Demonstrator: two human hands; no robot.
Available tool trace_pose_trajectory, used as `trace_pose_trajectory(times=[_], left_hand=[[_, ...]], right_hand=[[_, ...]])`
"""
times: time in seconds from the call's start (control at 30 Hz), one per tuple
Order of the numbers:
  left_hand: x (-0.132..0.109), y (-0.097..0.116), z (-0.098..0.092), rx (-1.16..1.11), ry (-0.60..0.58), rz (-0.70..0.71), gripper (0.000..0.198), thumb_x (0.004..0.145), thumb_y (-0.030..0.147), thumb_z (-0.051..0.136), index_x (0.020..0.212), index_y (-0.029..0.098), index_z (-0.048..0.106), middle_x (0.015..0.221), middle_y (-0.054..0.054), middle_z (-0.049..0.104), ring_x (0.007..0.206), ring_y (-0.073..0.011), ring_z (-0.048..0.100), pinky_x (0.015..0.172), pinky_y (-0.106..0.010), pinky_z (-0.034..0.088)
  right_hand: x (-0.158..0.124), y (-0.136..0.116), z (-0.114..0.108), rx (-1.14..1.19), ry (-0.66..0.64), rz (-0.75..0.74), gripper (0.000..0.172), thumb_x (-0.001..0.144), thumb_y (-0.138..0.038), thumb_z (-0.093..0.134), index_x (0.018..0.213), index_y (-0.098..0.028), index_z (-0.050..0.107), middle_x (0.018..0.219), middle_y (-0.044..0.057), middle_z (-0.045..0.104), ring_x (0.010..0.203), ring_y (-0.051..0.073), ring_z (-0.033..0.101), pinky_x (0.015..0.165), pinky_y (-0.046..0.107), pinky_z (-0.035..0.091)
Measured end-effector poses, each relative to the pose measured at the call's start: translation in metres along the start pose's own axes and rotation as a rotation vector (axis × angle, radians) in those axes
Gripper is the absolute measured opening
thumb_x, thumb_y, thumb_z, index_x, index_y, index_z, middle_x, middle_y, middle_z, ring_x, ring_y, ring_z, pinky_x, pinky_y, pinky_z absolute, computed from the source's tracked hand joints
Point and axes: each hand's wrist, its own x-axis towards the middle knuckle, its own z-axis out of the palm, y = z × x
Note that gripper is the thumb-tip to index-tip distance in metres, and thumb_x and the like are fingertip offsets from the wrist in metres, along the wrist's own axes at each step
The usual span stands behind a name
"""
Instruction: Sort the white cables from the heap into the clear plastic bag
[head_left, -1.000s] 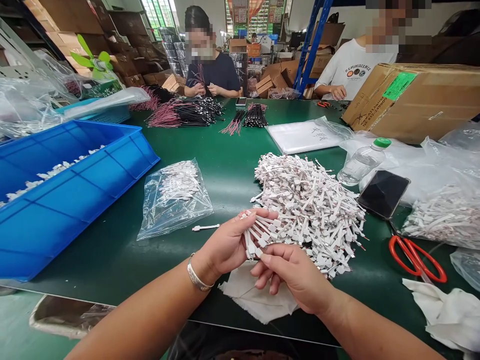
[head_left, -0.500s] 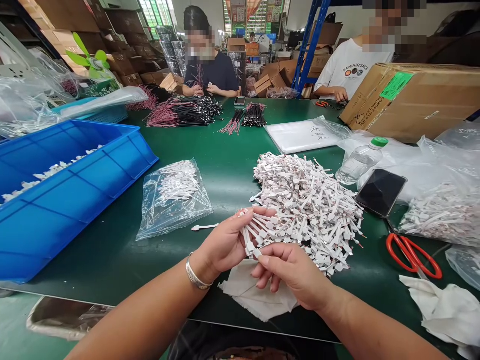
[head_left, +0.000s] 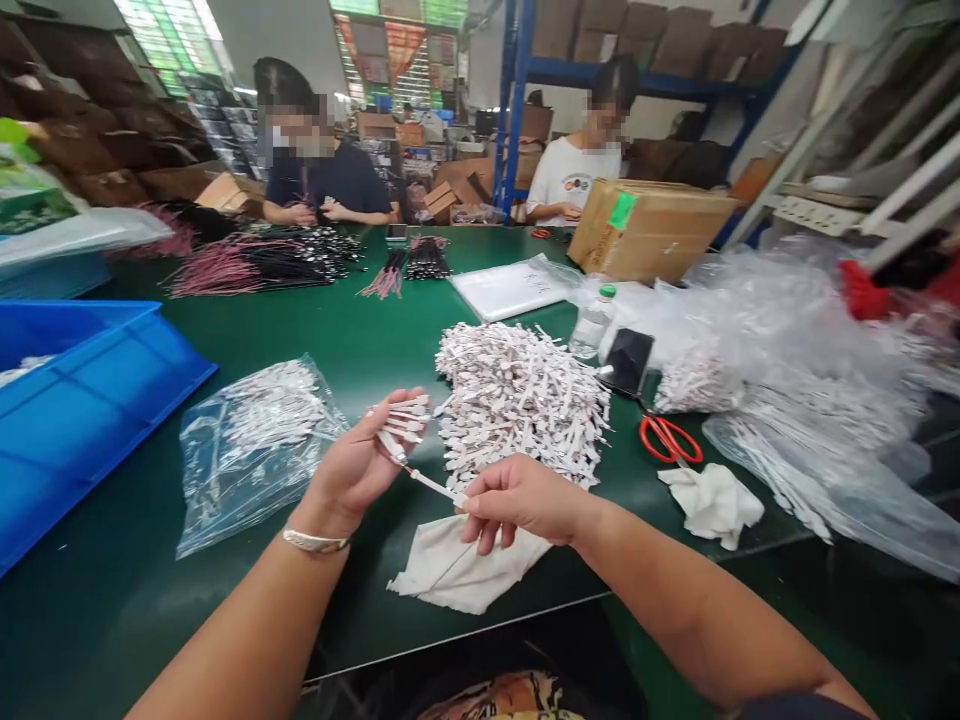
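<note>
My left hand [head_left: 356, 465], with a silver bangle on its wrist, holds a fanned bunch of short white cables [head_left: 407, 418] with square connector ends. Between the thumb and fingers of my right hand [head_left: 521, 500] is the connector end of a single short white cable [head_left: 435, 486]. The cable stretches across the gap, its thin reddish far end at the bunch; whether it touches the bunch is unclear. A big pile of such cables [head_left: 525, 395] lies just beyond both hands. Beneath my right hand, a whitish cloth [head_left: 472, 570] is spread on the green table [head_left: 262, 620].
At left are a clear bag of white cables [head_left: 274, 410] and a blue bin [head_left: 112, 400]. Red-handled scissors [head_left: 670, 440], a phone [head_left: 628, 358], a bottle [head_left: 592, 322], a crumpled cloth [head_left: 712, 503] and plastic bags [head_left: 810, 400] lie right. Two co-workers [head_left: 330, 180] sit opposite.
My view has swung to the right. My hands have moved apart, and my right hand has drawn one white cable out from the bunch in my left hand.
</note>
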Motion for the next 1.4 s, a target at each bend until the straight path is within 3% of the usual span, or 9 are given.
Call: trace_pose_trajectory(times=[0.1, 0.2, 0.3, 0.5, 0.67, 0.83, 0.97, 1.2, 1.4], left_hand=[[0.007, 0.001, -0.003, 0.021, 0.020, 0.016, 0.030, 0.092, 0.012, 0.033, 0.095, 0.012, 0.062, 0.111, -0.012, 0.064, 0.097, -0.0202, 0.063, 0.079, -0.036, 0.055], [0.008, 0.000, -0.003, 0.035, 0.019, -0.003, 0.030, 0.092, 0.012, 0.033, 0.096, 0.012, 0.063, 0.111, -0.013, 0.064, 0.097, -0.0206, 0.063, 0.079, -0.036, 0.056], [0.005, -0.003, 0.000, 0.042, 0.009, -0.019, 0.030, 0.091, 0.011, 0.033, 0.097, 0.012, 0.063, 0.113, -0.014, 0.063, 0.097, -0.0215, 0.064, 0.079, -0.037, 0.056], [0.004, -0.009, 0.004, 0.098, -0.008, -0.042, 0.030, 0.091, 0.013, 0.034, 0.099, 0.015, 0.062, 0.113, -0.010, 0.064, 0.098, -0.0213, 0.064, 0.078, -0.035, 0.057], [0.004, -0.013, 0.004, 0.140, -0.033, -0.050, 0.031, 0.091, 0.013, 0.033, 0.103, 0.017, 0.062, 0.113, -0.007, 0.065, 0.100, -0.0213, 0.062, 0.079, -0.035, 0.057], [0.003, -0.015, 0.004, 0.147, -0.057, -0.051, 0.030, 0.090, 0.013, 0.036, 0.101, 0.018, 0.063, 0.116, -0.008, 0.064, 0.101, -0.0209, 0.062, 0.081, -0.035, 0.056], [0.001, -0.014, 0.004, 0.118, -0.069, -0.029, 0.028, 0.089, 0.012, 0.038, 0.101, 0.016, 0.063, 0.117, -0.010, 0.063, 0.101, -0.0216, 0.063, 0.081, -0.036, 0.057], [-0.003, -0.012, 0.007, 0.100, -0.060, -0.086, 0.024, 0.087, 0.015, 0.045, 0.101, 0.019, 0.064, 0.118, -0.008, 0.062, 0.100, -0.0224, 0.063, 0.080, -0.033, 0.057], [-0.006, -0.012, 0.010, 0.199, -0.076, -0.113, 0.025, 0.088, 0.018, 0.044, 0.103, 0.020, 0.063, 0.123, -0.006, 0.059, 0.099, -0.0199, 0.063, 0.081, -0.031, 0.056]], right_hand=[[-0.027, -0.004, -0.012, -0.001, 0.113, -0.058, 0.020, 0.074, -0.032, 0.064, 0.072, -0.012, 0.064, 0.069, 0.004, 0.069, 0.053, 0.010, 0.064, 0.039, 0.013, 0.040], [-0.063, 0.008, -0.042, 0.071, 0.428, -0.088, 0.020, 0.072, -0.032, 0.067, 0.076, -0.012, 0.065, 0.070, 0.007, 0.070, 0.053, 0.012, 0.065, 0.037, 0.014, 0.040], [-0.110, 0.036, -0.085, 0.197, 0.891, -0.085, 0.018, 0.073, -0.028, 0.068, 0.082, -0.012, 0.067, 0.072, 0.008, 0.071, 0.052, 0.011, 0.064, 0.036, 0.013, 0.038], [-0.211, 0.097, -0.144, 0.296, 1.284, -0.010, 0.009, 0.081, -0.018, 0.058, 0.079, -0.013, 0.065, 0.071, 0.007, 0.070, 0.049, 0.007, 0.061, 0.035, 0.010, 0.039], [-0.248, 0.124, -0.157, 0.341, 1.374, 0.053, 0.005, 0.078, -0.017, 0.062, 0.078, -0.012, 0.064, 0.071, 0.008, 0.070, 0.051, 0.009, 0.063, 0.034, 0.011, 0.041], [-0.241, 0.120, -0.172, 0.334, 1.396, 0.060, 0.007, 0.081, -0.017, 0.059, 0.079, -0.012, 0.063, 0.069, 0.008, 0.069, 0.050, 0.009, 0.063, 0.034, 0.010, 0.041], [-0.232, 0.110, -0.166, 0.283, 1.347, 0.081, 0.008, 0.078, -0.018, 0.062, 0.078, -0.010, 0.063, 0.070, 0.009, 0.070, 0.050, 0.010, 0.063, 0.034, 0.011, 0.040], [-0.219, 0.076, -0.153, 0.167, 1.370, -0.026, 0.004, 0.076, -0.017, 0.064, 0.076, -0.012, 0.064, 0.068, 0.008, 0.069, 0.048, 0.009, 0.061, 0.032, 0.012, 0.037], [-0.171, 0.021, -0.195, 0.219, 1.406, -0.243, 0.007, 0.080, -0.020, 0.062, 0.078, -0.014, 0.061, 0.070, 0.004, 0.066, 0.051, 0.007, 0.059, 0.036, 0.013, 0.037]])
